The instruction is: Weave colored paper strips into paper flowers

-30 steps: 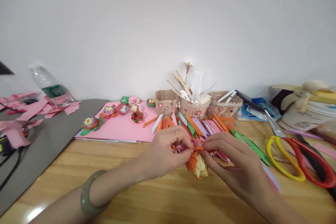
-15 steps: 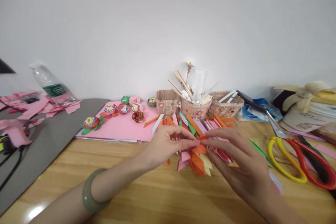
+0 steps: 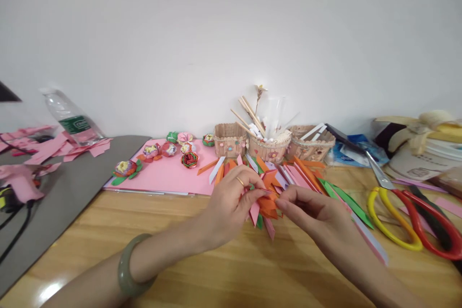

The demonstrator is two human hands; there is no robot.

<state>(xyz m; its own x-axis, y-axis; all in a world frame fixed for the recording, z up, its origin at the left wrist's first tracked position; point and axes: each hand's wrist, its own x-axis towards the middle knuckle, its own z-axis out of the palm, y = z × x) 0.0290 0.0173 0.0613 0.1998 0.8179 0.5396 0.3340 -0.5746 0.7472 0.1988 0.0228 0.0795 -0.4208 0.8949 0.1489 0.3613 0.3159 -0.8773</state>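
Note:
My left hand [image 3: 234, 199], with a ring on one finger, pinches an orange folded-paper flower [image 3: 269, 204] above the table's middle. Thumb and index finger of my right hand [image 3: 310, 209] close on the flower's right side. Part of the flower is hidden by the fingers. Around and behind it lie folded paper strips [image 3: 301, 175] in orange, pink, lilac and green. Several finished paper flowers [image 3: 189, 159] rest on a pink sheet [image 3: 162, 180] at the left.
Three small woven baskets [image 3: 231, 142] stand by the wall, holding sticks and white pieces. Large scissors [image 3: 382, 183] with red and yellow handles lie at the right. A plastic bottle [image 3: 74, 120], pink paper scraps [image 3: 54, 149] and a pink glue gun [image 3: 19, 180] are on the left.
The orange flower has turned between my hands, and its orange and cream petals no longer hang below. My right hand has lowered, its fingers folding into a pinch.

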